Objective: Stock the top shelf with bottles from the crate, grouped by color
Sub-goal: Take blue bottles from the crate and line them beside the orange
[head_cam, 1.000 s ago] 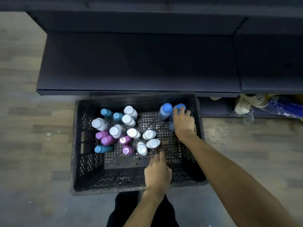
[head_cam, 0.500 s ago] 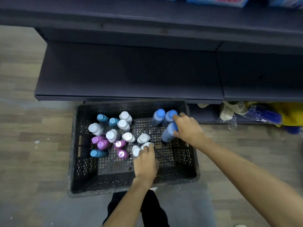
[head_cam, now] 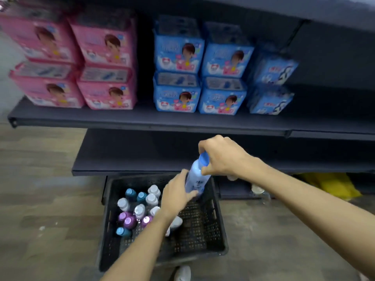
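Item 1: your left hand [head_cam: 178,194], nearest to you, reaches in over the crate. Its fingers are fairly straight and lie along the lower body of the light blue bottle [head_cam: 195,179], the thumb under it; whether they wrap it you cannot tell.

Item 2: your right hand [head_cam: 222,157], just beyond, fingers curled round the bottle's neck and blue cap, pinching it from above. The bottle hangs tilted between your two hands, above the far right part of the crate, cap uppermost.

Item 3: the black perforated crate [head_cam: 203,240], on the floor beneath your fingers. Left of your left fingertips stand the remaining bottles: white-capped bottles [head_cam: 151,199] in the middle, teal-capped bottles [head_cam: 135,194] at the far side, purple bottles [head_cam: 129,221] nearer you, one blue-capped bottle [head_cam: 121,231] at the near left. One white bottle lies partly hidden under your left wrist.

Item 4: a low dark shelf [head_cam: 129,155], beyond your right knuckles, bare where visible.

Item 5: the stocked shelf [head_cam: 142,120] above and beyond it, carrying pink packs [head_cam: 105,74] to the left of your fingers and blue packs [head_cam: 203,78] straight beyond them, each stacked two high.

Item 6: something yellow [head_cam: 332,185] on the floor level, right of your right forearm, blurred.
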`<state>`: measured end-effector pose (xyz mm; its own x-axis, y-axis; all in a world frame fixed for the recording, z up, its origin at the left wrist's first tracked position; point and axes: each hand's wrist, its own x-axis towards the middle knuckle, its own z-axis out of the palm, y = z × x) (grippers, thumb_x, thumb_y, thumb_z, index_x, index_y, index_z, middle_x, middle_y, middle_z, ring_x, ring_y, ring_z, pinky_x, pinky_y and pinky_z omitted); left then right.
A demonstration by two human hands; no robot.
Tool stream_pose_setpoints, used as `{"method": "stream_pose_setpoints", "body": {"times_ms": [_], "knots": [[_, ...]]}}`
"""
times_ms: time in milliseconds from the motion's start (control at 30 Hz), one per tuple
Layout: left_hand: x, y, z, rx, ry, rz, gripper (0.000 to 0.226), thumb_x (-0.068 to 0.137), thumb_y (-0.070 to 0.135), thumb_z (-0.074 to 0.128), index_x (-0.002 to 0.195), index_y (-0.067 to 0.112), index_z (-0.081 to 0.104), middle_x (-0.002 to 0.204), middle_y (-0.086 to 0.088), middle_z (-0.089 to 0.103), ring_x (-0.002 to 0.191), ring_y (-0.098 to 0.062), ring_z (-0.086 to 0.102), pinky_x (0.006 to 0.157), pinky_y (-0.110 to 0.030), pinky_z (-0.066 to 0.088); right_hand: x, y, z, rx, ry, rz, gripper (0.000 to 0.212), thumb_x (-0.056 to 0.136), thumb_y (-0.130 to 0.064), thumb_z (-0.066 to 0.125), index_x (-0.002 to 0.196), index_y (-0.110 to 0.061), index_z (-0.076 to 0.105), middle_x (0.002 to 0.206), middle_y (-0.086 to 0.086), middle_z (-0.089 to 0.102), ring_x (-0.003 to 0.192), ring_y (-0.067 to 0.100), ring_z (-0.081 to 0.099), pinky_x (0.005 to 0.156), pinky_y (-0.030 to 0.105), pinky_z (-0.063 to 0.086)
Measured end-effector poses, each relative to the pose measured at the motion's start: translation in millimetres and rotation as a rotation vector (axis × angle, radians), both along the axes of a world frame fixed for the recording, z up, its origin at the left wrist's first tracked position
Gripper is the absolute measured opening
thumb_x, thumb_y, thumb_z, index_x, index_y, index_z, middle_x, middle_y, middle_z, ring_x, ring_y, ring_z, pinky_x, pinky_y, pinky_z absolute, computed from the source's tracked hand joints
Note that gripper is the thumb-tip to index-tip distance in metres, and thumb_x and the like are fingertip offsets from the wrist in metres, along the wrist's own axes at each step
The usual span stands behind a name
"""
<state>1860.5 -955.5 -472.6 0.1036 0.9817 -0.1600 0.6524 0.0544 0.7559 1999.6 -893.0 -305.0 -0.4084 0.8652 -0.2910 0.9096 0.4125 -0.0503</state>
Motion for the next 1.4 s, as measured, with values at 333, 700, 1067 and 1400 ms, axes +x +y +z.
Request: {"method": "stream_pose_setpoints", "body": {"times_ms": [333,700,1067,1400], "knots": [[-18.6,41.8,140.8,0.284,-0.24,0.011,0.046,0.067,0.046,0.079,0.105,0.033,0.057,0.097,0.017,0.069,0.089,-0.002,0.065,0.078,-0.036,0.057,-15.0,15.3,184.4,0.226,0.069,-0.009,0.036,0.066,-0.043,0.075,0.097,-0.028,0.065,0.076,-0.011,0.056,0.079,0.018,0.054,0.067,0.034,0.052],[-65.3,82.3,318.8,0.631,-0.114,0.102,0.038,0.061,0.044,0.083,0.091,0.028,0.068,0.079,0.019,0.067,0.073,0.006,0.063,0.066,-0.018,0.05,-17.9,16.9,274.0,0.385,0.797,-0.165,0.07,0.07,-0.056,0.083,0.125,-0.027,0.052,0.116,-0.01,0.063,0.094,0.003,0.066,0.076,0.023,0.055],[-103.0,98.4,441.1,0.768,-0.116,0.054,0.055,0.048,0.061,0.074,0.091,0.028,0.073,0.084,0.017,0.072,0.079,0.001,0.067,0.074,-0.035,0.057,-61.9,33.5,325.7,0.428,1.071,-0.152,0.054,0.066,-0.053,0.085,0.106,-0.025,0.063,0.103,-0.013,0.071,0.098,0.008,0.068,0.084,0.038,0.06],[-118.1,118.9,448.9,0.686,-0.065,0.084,0.031,0.062,0.037,0.086,0.087,0.022,0.074,0.082,0.014,0.072,0.081,0.001,0.067,0.076,-0.032,0.057,-95.3,59.4,334.4,0.466,0.948,-0.163,0.055,0.075,-0.046,0.083,0.112,-0.015,0.058,0.107,-0.003,0.068,0.094,0.014,0.066,0.081,0.034,0.058]]}}
